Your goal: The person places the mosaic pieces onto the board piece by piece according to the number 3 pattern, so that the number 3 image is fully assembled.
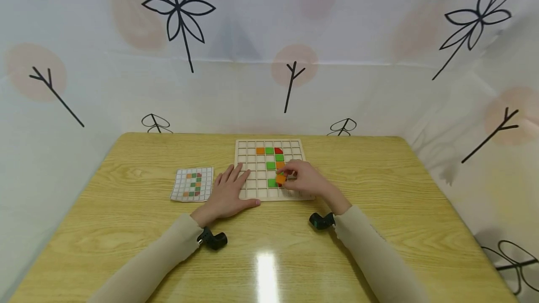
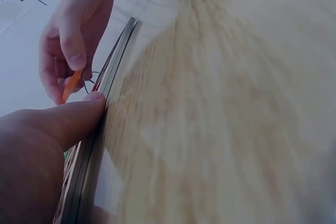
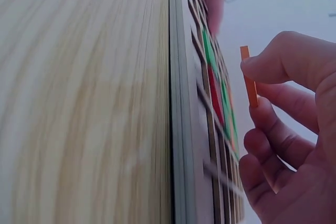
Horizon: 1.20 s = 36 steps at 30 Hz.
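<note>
A wooden grid board [image 1: 252,193] lies on the table, with green, orange and red tiles set in some of its squares. Above its lower part, my right hand [image 1: 304,177] pinches an orange square tile [image 1: 280,179] between thumb and fingers. In the right wrist view this tile [image 3: 249,77] is held edge-on, apart from the board. A green tile [image 1: 272,183] and part of a red one lie just beneath it. My left hand [image 1: 229,193] rests with spread, straight fingers over the board's left edge; its thumb [image 2: 79,116] lies along the near edge.
A paper pattern card [image 1: 178,186] with a coloured grid lies left of the board, close to my left hand. The wooden table [image 1: 370,167] extends around both. A patterned white cloth [image 1: 252,97] hangs behind it. Dark wrist cameras sit under both wrists.
</note>
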{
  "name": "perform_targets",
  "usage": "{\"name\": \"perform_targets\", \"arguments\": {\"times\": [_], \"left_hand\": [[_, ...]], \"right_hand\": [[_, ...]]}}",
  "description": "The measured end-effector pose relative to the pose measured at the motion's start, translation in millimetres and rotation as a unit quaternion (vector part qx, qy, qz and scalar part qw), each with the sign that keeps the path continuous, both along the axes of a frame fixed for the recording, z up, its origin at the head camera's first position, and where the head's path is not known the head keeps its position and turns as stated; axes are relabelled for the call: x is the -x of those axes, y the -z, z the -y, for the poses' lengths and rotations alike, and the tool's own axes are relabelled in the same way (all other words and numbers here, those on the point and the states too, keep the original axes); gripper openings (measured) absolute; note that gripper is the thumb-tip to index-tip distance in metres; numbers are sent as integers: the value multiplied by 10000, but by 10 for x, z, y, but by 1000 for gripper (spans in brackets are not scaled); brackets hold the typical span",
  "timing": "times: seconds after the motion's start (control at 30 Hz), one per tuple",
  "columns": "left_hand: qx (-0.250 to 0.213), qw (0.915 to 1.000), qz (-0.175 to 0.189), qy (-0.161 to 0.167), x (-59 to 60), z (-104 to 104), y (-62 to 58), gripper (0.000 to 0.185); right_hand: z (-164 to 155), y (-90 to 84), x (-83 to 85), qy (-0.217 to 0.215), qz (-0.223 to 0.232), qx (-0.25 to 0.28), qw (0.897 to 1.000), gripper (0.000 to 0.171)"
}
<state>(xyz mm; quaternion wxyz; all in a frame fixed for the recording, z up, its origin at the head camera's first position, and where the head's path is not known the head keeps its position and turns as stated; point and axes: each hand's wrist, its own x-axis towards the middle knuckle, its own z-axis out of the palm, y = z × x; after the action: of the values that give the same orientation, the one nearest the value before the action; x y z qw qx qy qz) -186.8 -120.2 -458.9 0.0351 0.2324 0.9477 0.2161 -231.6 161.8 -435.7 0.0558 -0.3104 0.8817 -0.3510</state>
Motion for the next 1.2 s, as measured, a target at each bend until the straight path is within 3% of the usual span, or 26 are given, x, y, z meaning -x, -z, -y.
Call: {"name": "perform_targets", "arguments": {"times": [0.27, 0.67, 1.2], "left_hand": [[-5, 10000, -4, -10, 8, -10, 28, 96], [54, 10000, -29, -4, 3, -15, 14, 96], [-44, 9999, -95, -26, -7, -5, -22, 94]], "right_hand": [[304, 10, 10, -117, -43, -73, 9999, 29], [446, 72, -2, -7, -266, -434, 9987, 22], [474, 48, 16, -101, 176, -472, 9987, 22]]}}
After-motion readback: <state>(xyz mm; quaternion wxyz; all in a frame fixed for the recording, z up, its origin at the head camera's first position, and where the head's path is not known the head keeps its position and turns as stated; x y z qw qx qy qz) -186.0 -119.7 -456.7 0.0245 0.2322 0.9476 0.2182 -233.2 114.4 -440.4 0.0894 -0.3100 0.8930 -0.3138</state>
